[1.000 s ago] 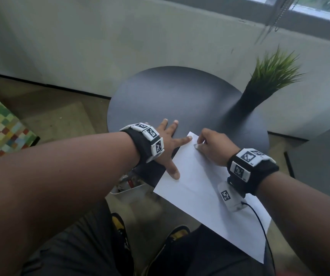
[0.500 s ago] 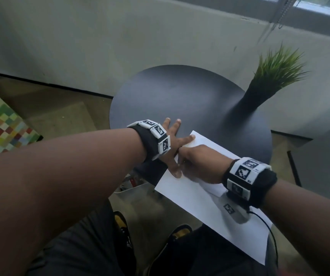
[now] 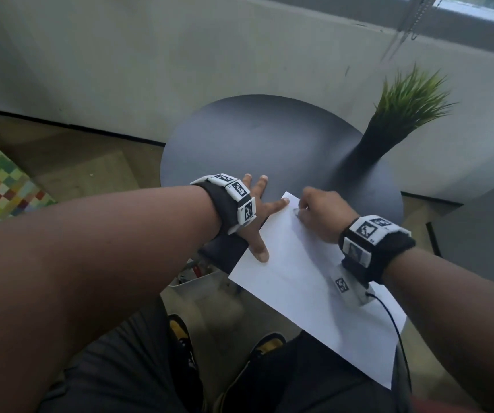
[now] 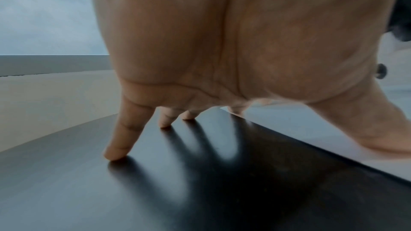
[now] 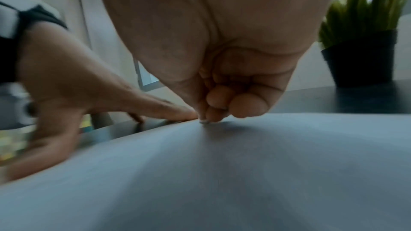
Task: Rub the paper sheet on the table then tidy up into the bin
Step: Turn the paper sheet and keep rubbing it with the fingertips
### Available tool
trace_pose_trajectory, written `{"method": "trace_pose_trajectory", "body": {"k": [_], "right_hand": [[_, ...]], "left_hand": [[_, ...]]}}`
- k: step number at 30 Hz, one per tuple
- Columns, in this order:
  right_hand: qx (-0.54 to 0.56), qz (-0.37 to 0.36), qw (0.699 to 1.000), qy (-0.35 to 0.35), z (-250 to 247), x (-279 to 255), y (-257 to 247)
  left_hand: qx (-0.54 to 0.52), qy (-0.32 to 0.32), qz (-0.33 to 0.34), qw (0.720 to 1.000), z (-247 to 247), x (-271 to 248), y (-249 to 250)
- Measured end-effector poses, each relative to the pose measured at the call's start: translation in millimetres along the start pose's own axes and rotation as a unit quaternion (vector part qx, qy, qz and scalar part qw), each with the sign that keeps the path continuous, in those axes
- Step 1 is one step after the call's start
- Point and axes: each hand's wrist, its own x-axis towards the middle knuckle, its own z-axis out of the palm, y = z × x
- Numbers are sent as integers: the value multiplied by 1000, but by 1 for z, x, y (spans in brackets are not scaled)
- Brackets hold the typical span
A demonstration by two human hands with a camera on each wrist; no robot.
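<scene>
At six o'clock the paper sheet (image 3: 314, 281) is crossed by the right wrist's band, the right hand (image 5: 224, 83) curls over something too small and blurred to name, and the bin (image 3: 198, 281) shows only a sliver below the table (image 3: 257, 144).

Grey wall (image 3: 150, 55), window (image 3: 478, 7) top rt.

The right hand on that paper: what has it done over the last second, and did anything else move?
The right hand, fingers curled, slid across the paper toward the left hand half a second ago, then back to the far corner, where it was a second ago. It looks like rubbing; whether it pinches something small, I cannot tell. The left hand stayed spread, thumb and forefinger on the sheet, other fingers on the table. Paper and plant stayed put.
</scene>
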Motion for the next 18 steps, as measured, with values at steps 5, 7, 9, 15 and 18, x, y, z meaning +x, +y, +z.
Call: {"method": "trace_pose_trajectory", "body": {"k": [5, 7, 9, 15, 18], "right_hand": [[8, -157, 982, -107, 6, -36, -33], [9, -89, 993, -74, -4, -20, -13], [24, -26, 999, -25, -3, -10, 1], [21, -136, 983, -126, 4, -32, -21], [7, -2, 1000, -16, -1, -10, 7]], "left_hand": [[13, -6, -3, 1000, -1, 0, 2], [11, -7, -4, 1000, -2, 2, 2], [13, -9, -6, 1000, -2, 2, 2], [20, -4, -4, 1000, 0, 5, 2], [17, -3, -5, 1000, 0, 4, 2]]}}
